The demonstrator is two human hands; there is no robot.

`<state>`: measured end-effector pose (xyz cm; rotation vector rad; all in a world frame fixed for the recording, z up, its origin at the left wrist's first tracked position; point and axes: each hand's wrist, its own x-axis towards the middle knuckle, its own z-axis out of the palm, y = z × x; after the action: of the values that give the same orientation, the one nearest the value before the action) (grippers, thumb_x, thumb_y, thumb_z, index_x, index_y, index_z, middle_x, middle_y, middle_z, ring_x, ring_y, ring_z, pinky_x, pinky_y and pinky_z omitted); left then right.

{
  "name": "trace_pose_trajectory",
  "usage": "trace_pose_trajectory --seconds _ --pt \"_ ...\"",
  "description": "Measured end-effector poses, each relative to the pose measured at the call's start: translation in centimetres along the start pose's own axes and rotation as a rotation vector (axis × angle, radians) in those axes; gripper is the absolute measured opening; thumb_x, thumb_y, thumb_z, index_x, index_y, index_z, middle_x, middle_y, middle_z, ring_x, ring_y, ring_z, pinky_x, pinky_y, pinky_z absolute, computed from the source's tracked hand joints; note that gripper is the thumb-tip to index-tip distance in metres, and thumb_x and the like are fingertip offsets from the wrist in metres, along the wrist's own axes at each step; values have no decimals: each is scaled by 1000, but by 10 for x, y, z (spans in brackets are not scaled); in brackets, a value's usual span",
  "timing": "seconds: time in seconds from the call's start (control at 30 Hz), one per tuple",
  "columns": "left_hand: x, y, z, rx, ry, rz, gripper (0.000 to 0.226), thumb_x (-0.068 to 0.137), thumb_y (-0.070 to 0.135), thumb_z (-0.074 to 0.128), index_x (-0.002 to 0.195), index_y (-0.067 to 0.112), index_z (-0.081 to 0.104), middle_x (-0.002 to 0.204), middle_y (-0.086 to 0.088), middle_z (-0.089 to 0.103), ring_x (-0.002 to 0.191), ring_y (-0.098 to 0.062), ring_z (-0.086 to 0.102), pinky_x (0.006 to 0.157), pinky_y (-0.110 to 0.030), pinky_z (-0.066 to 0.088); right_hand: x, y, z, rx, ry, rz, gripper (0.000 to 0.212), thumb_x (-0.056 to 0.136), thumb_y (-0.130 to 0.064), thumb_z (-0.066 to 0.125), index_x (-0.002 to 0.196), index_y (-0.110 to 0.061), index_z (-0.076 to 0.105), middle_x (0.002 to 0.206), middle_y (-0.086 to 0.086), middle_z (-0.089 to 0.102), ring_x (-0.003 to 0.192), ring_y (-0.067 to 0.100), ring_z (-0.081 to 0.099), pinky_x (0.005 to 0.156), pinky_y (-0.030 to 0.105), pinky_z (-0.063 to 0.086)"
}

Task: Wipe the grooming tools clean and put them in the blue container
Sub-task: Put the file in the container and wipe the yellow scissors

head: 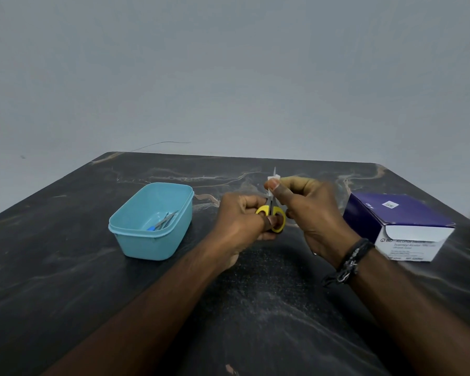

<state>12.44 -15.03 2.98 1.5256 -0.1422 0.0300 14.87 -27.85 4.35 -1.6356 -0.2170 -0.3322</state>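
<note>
My left hand (242,221) grips small scissors (272,213) by their yellow handles, blades pointing up and away. My right hand (312,210) pinches a white wipe (272,179) around the blades near the tip; a sliver of metal shows above the fingers. Both hands are raised over the middle of the table. The blue container (136,234) stands to the left of my hands, apart from them. Inside it lie thin metal tools (165,220), one with a blue end.
A dark marbled table (255,294) carries everything. A purple and white box of alcohol swabs (402,229) stands at the right, close to my right wrist, which wears dark bracelets. A plain grey wall rises behind the table's far edge.
</note>
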Motion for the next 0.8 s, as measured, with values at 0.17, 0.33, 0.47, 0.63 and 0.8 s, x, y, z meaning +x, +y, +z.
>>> trace_pose_trajectory --seconds 0.17,0.33,0.47,0.63,0.8 --pt "0 1 1 -1 -33 -23 12 82 -1 72 94 1 70 88 -15 76 78 -22 75 59 -27 59 1 -1 -1 19 56 -33 21 88 -21 70 85 -1 74 65 -4 65 50 -5 52 49 11 42" --pt "-1 2 1 13 -53 -28 11 83 -3 70 92 4 70 90 -15 75 79 -22 75 59 -26 59 2 0 -1 37 95 -70 16 90 -22 68 84 -8 74 57 -14 65 53 -6 57 50 10 43" --pt "0 4 2 -16 25 -26 13 82 -5 72 90 4 69 87 -14 72 71 -19 74 57 -25 59 9 -2 -7 83 340 -171 14 90 -23 69 77 -20 73 57 -15 63 52 -6 52 53 14 44" --pt "0 28 -4 9 206 153 5 84 3 72 83 7 70 81 -12 71 67 -19 72 58 -24 58 16 5 -17 -25 448 -215 23 92 -22 67 69 -19 66 43 -19 47 42 -4 40 45 12 35" --pt "-8 75 -46 239 433 444 15 83 12 76 96 15 69 73 -5 70 56 -13 69 47 -23 53 19 15 -12 -149 392 -203 18 91 -31 67 81 -18 72 61 -11 55 50 0 46 48 17 39"
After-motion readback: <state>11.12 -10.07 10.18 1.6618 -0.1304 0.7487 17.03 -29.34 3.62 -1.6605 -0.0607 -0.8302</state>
